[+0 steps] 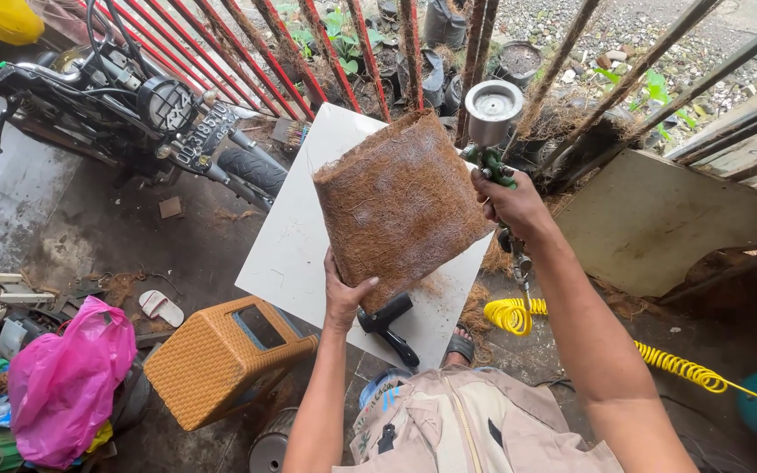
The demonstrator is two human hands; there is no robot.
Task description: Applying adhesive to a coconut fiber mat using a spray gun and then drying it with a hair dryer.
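My left hand point(344, 296) grips the lower edge of a brown coconut-fibre square pot point(396, 203) and holds it up over a white board point(295, 236). My right hand point(512, 203) is closed on the green handle of a spray gun point(491, 131) with a silver metal cup on top, right beside the pot's upper right edge. A coiled yellow air hose point(519, 315) hangs from the gun and runs to the right across the floor. A black tool point(389, 326) lies on the board below the pot.
An orange woven stool point(221, 361) lies on its side at the left, beside a pink plastic bag point(67, 377). A motorcycle point(133, 109) stands at the back left. Red and rusty metal railings point(326, 52) rise behind the board. A grey panel point(659, 219) leans at the right.
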